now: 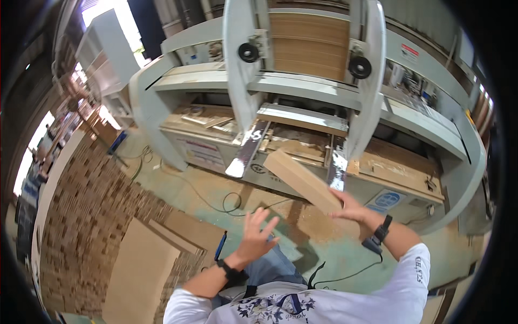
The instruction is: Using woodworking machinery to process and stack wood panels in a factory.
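Observation:
My right hand (pixel 349 208) grips the near end of a long, light-brown wooden block (pixel 303 181), fingers and thumb wrapped round its edges. The block slants up and to the left, its far end in front of a white woodworking machine (pixel 302 83). My left hand (pixel 259 236) is off the block, to its lower left, with its fingers spread and nothing in it. Each wrist wears a black band. At the right wrist hangs a dark device (pixel 372 245) with a cord. A slim blue object (pixel 220 245) stands beside the left wrist.
Two white uprights with black knobs (pixel 248 52) rise from the machine. Two narrow support arms (pixel 248 150) jut toward me. Large stacks of small wood pieces (pixel 81 216) and flat boards (pixel 137 264) fill the left. A black cable (pixel 221 209) loops over the green, sawdust-strewn floor.

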### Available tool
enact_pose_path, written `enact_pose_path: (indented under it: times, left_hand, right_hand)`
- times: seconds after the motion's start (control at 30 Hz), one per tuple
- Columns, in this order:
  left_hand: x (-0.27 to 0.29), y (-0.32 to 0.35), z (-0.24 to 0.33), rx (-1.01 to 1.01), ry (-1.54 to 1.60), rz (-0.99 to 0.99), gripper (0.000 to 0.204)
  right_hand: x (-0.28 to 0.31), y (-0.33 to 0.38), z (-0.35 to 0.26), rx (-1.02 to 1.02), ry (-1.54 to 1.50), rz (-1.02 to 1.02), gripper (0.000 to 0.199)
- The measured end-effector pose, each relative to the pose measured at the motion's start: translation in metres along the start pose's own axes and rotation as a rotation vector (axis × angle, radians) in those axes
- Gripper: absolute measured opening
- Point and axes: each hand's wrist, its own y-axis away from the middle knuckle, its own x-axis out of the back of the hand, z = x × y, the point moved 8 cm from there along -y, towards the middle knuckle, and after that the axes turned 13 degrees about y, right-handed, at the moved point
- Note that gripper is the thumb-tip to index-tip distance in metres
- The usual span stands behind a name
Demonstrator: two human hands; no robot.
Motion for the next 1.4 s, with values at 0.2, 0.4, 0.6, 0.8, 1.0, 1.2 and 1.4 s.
enact_pose_path:
  times: [0.2, 0.4, 0.6, 0.8, 1.0, 1.2, 1.4]
  left_hand:
    - [-0.020, 0.045, -0.040, 0.314, 0.068, 0.151, 0.059]
    - [-0.008, -0.014, -0.113, 0.526, 0.231, 0.366, 0.046]
    - [-0.045, -0.114, -0.216, 0.543, 0.396, 0.327, 0.051]
    - [-0.114, -0.119, -0.229, 0.870, 0.916, 0.130, 0.059]
    - [-0.090, -0.134, -0.230, 0.671, 0.800, 0.170, 0.050]
    - [-0.106, -0.121, -0.243, 0.823, 0.667, 0.056, 0.049]
    - [-0.106, -0.117, -0.223, 0.907, 1.101, 0.101, 0.057]
  right_hand:
    - [0.068, -0.004, 0.031, -0.124, 0.769, 0.189, 0.089]
    - [0.062, -0.037, 0.044, 0.009, 0.901, 0.091, 0.093]
    - [0.054, -0.047, 0.056, 0.026, 0.825, 0.129, 0.102]
    - [0.059, -0.037, 0.039, 0.019, 0.795, 0.124, 0.100]
    - [0.070, -0.032, 0.015, 0.042, 0.809, 0.208, 0.096]
    - [0.064, -0.031, 0.018, 0.002, 0.831, 0.200, 0.093]
    - [0.061, -0.031, 0.037, -0.030, 0.769, 0.171, 0.093]
